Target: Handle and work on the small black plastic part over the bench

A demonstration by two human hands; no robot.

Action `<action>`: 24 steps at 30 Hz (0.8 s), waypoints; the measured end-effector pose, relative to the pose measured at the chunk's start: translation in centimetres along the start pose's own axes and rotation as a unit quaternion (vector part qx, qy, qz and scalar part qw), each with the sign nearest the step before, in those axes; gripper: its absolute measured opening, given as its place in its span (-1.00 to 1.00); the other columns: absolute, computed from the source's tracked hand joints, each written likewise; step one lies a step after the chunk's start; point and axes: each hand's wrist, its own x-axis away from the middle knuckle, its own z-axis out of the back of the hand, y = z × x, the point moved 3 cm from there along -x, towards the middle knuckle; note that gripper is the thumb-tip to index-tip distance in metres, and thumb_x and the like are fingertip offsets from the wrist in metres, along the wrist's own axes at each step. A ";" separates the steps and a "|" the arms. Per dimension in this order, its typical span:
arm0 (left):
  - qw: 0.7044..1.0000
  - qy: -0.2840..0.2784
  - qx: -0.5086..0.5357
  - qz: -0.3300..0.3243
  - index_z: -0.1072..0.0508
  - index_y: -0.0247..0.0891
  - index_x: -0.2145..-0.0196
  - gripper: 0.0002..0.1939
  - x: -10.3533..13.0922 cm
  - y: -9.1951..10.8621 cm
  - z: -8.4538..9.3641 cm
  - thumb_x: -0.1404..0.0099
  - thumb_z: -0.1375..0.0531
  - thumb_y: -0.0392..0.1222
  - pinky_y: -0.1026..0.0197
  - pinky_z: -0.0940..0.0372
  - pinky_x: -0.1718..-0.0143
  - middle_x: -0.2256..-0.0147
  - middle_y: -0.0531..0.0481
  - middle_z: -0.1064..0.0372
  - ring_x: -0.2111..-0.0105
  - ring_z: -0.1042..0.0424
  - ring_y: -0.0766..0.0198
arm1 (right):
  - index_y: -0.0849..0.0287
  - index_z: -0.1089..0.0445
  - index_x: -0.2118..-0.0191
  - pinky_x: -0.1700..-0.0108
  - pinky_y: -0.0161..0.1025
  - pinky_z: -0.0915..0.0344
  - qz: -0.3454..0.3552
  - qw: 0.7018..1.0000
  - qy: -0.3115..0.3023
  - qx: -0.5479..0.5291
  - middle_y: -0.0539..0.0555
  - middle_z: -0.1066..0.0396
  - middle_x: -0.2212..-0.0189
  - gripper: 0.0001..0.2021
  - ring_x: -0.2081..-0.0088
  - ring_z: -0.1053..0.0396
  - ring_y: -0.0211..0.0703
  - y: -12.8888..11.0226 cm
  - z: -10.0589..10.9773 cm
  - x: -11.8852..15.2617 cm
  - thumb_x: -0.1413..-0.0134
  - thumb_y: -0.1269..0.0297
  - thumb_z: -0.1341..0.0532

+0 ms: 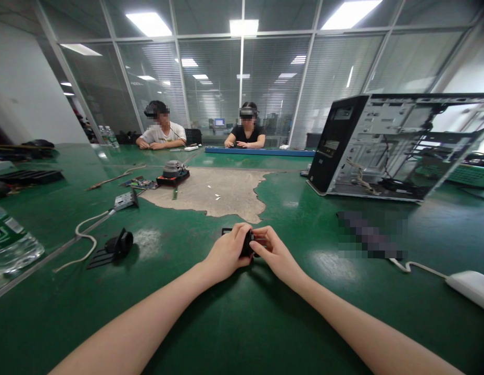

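Observation:
My left hand [227,252] and my right hand [276,254] meet in the middle of the green table. Between them is a small black plastic part [247,247], mostly covered by my fingers; a slotted edge sticks out behind my left hand. The left fingers are wrapped over it, while my right thumb and fingers pinch its right side. To the left lies another black plastic piece [121,242] with a round collar and long flat prongs.
At right stands an opened computer case [339,151], with a phone-like blurred object [369,234] and a white charger-like block [472,289] nearer me. A water bottle [15,242], a metal bracket [125,200] and a heatsink fan [174,169] lie leftward. Two people sit across the table.

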 end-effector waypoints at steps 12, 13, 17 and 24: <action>1.000 -0.003 -0.001 0.000 0.03 -0.19 0.01 -0.37 0.0 0.0 0.0 0.02 -0.16 -0.32 0.06 -0.27 0.21 0.03 -0.11 -0.06 0.17 -0.28 0.14 | 0.11 -0.19 0.26 0.20 -0.24 -0.30 0.018 0.999 -0.024 -0.012 0.00 -0.26 0.28 -0.82 0.23 -0.29 -0.24 -0.9 -0.1 0.5 0.04 0.25 -0.13; 1.000 -0.002 0.000 0.000 0.03 -0.20 0.01 -0.38 0.0 0.1 0.1 0.00 -0.16 -0.30 0.06 -0.27 0.22 0.03 -0.11 -0.06 0.16 -0.27 0.14 | 0.12 -0.19 0.27 0.23 -0.24 -0.30 0.012 1.000 -0.020 -0.015 0.00 -0.26 0.30 -0.82 0.25 -0.29 -0.25 -0.7 -0.1 0.4 0.03 0.23 -0.12; 1.000 0.000 0.007 0.000 0.02 -0.18 0.02 -0.41 0.0 0.1 0.2 -0.01 -0.16 -0.29 0.07 -0.28 0.23 0.05 -0.11 -0.07 0.17 -0.27 0.15 | 0.13 -0.18 0.24 0.25 -0.24 -0.30 -0.008 1.000 -0.002 -0.005 0.04 -0.26 0.26 -0.77 0.25 -0.29 -0.24 -0.4 0.0 -0.2 0.06 0.22 -0.14; 1.000 -0.004 0.009 0.007 0.03 -0.15 0.01 -0.35 0.0 0.1 0.1 0.04 -0.17 -0.33 0.05 -0.27 0.21 0.03 -0.09 -0.05 0.13 -0.26 0.12 | 0.13 -0.20 0.25 0.19 -0.25 -0.29 0.002 0.999 -0.036 0.008 0.02 -0.26 0.26 -0.80 0.21 -0.28 -0.24 -0.9 -0.1 0.3 0.05 0.25 -0.14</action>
